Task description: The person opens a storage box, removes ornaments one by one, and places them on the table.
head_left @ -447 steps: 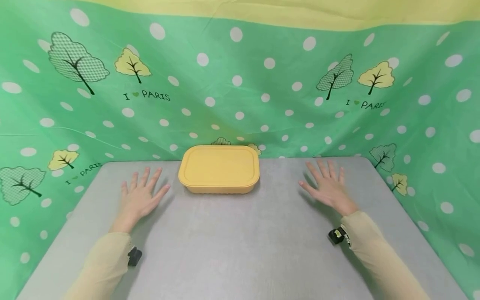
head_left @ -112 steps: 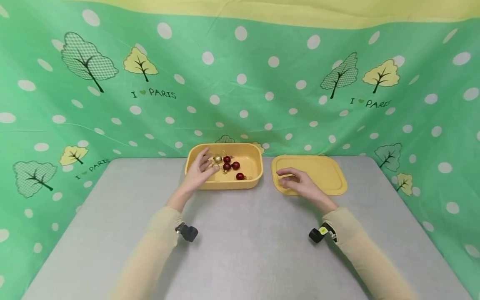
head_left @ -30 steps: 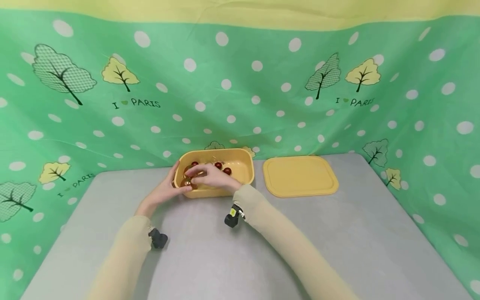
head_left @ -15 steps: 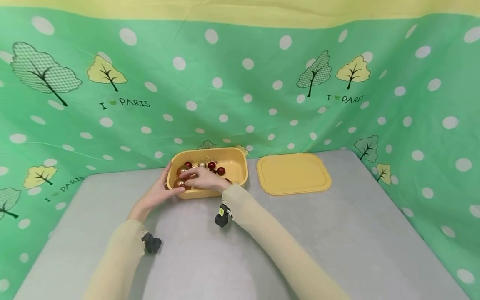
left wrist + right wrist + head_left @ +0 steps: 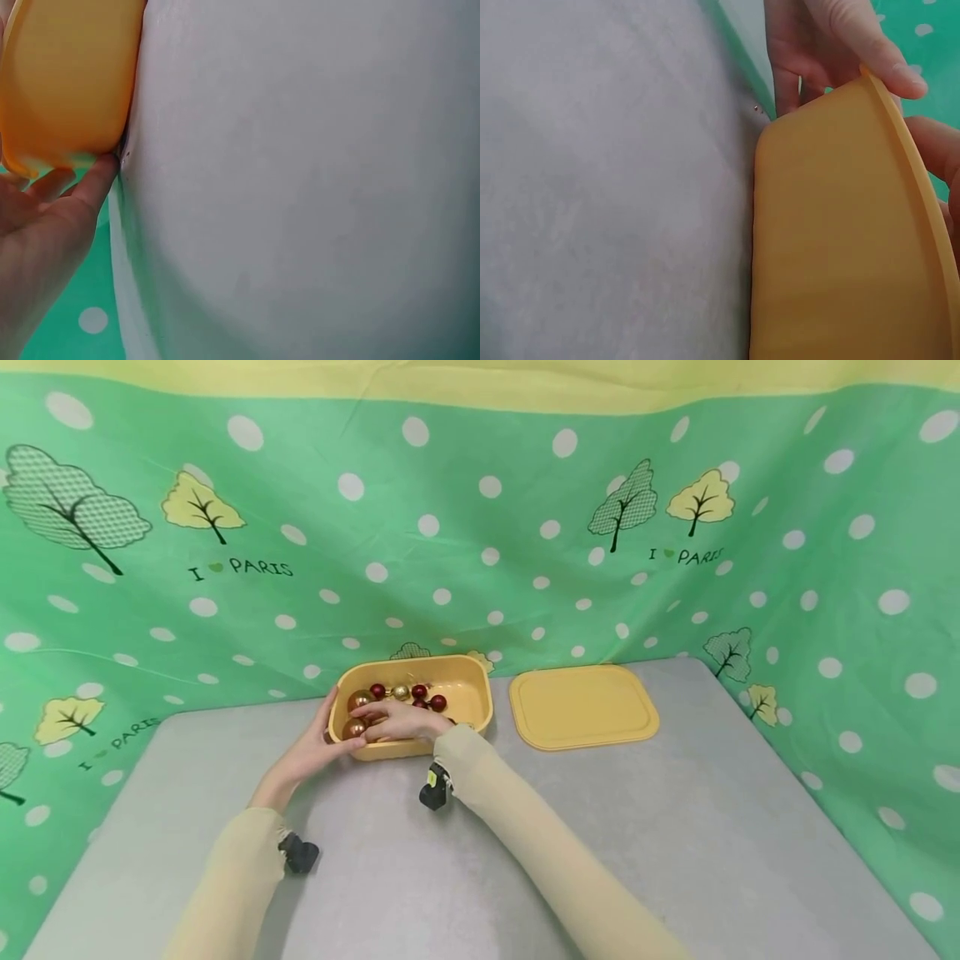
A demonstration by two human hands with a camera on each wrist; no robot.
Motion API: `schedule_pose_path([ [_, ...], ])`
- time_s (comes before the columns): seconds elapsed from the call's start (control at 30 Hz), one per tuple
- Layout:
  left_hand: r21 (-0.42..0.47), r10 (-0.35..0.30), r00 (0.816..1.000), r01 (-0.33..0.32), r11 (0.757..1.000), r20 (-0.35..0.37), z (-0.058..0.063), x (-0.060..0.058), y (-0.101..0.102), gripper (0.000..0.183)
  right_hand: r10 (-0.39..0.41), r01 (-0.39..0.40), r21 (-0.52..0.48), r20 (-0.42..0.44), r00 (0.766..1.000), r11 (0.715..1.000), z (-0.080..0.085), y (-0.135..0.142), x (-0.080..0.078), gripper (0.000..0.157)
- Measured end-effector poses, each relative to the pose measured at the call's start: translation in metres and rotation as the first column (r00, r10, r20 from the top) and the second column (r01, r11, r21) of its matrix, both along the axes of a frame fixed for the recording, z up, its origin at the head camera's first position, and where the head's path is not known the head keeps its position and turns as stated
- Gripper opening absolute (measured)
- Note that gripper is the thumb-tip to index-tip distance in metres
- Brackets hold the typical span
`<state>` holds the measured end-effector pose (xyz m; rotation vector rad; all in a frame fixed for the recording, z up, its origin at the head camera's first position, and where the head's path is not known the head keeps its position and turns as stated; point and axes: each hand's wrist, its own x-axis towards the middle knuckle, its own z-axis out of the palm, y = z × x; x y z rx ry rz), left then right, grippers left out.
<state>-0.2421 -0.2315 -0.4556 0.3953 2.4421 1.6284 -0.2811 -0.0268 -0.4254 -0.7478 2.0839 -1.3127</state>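
Observation:
A yellow plastic box stands at the back of the table, holding several Christmas baubles. Two larger copper baubles lie at its left end; small dark red baubles and a gold bauble lie nearer the middle. My left hand grips the box's left end, thumb over the rim, fingers along the outside wall. Inside the box, my right hand has its bent fingers at the copper baubles. The box wall hides most of that hand in the right wrist view, so its hold is unclear.
The box's yellow lid lies flat on the grey table, right of the box. A green polka-dot curtain hangs close behind the box and along both sides. Both wrists wear black cameras.
The lid, on the box at first, now lies to its right. The right hand has moved from the lid into the box; the left hand now grips the box's left end. The head view has shifted slightly.

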Motion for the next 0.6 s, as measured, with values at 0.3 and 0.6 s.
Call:
schedule_pose_path([
  [0.3,-0.004,-0.004,1.0,0.004,1.0,0.001,0.0022,0.0016,-0.0011,0.109,-0.039,0.087,-0.198,0.235,0.971,0.976,-0.0052,-0.0034,-0.0022,0.038],
  [0.6,-0.044,-0.011,1.0,0.012,0.999,0.025,0.0035,0.0034,-0.0002,0.106,-0.131,0.19,-0.23,0.247,0.96,0.955,-0.0011,-0.0027,0.001,0.034],
])
